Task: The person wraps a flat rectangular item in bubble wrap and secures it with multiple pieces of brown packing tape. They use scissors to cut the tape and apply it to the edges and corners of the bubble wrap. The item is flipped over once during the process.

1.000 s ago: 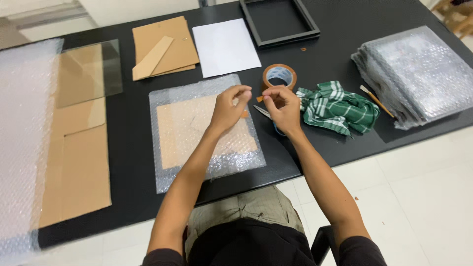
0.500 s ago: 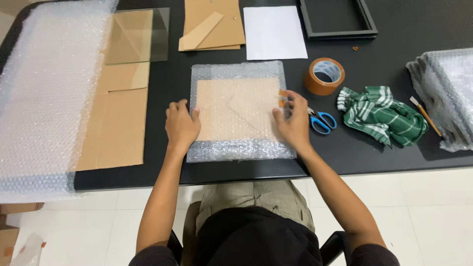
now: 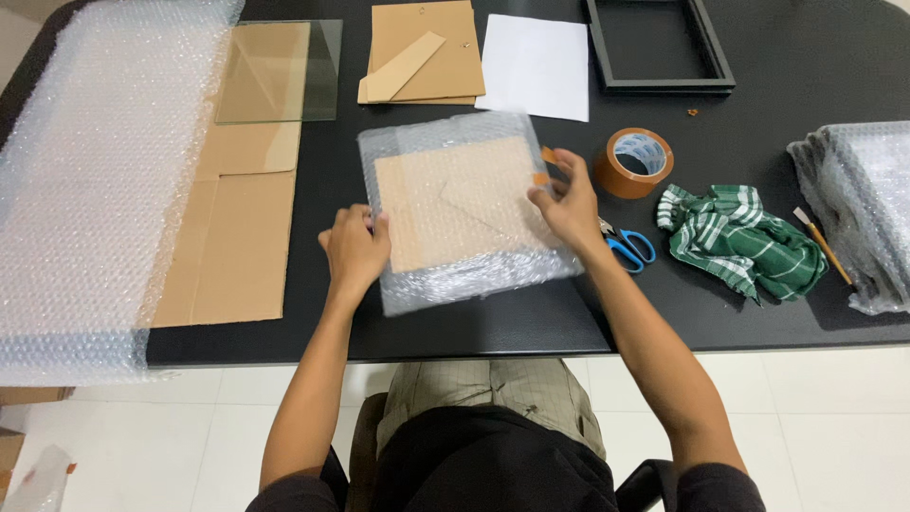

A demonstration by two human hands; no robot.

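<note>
A flat brown board wrapped in bubble wrap (image 3: 460, 204) lies on the black table (image 3: 474, 327) in front of me, turned slightly. My left hand (image 3: 355, 248) grips its left edge near the lower corner. My right hand (image 3: 567, 204) holds the right edge, where a strip of brown tape sits on the wrap by the fingertips. A roll of brown tape (image 3: 634, 163) stands just right of that hand, and blue-handled scissors (image 3: 626, 245) lie beside my right wrist.
A green checked cloth (image 3: 735, 237) and a stack of bubble wrap (image 3: 858, 204) lie right. Flat cardboard (image 3: 232, 228), a glass pane (image 3: 280, 71) and a large bubble-wrap sheet (image 3: 85, 171) lie left. Brown backing boards (image 3: 422, 52), white paper (image 3: 536, 66) and a black frame (image 3: 659, 43) sit far.
My hands left the tape roll and went to the parcel's two edges. The parcel has been turned a little and a strip of tape now sits on its right edge.
</note>
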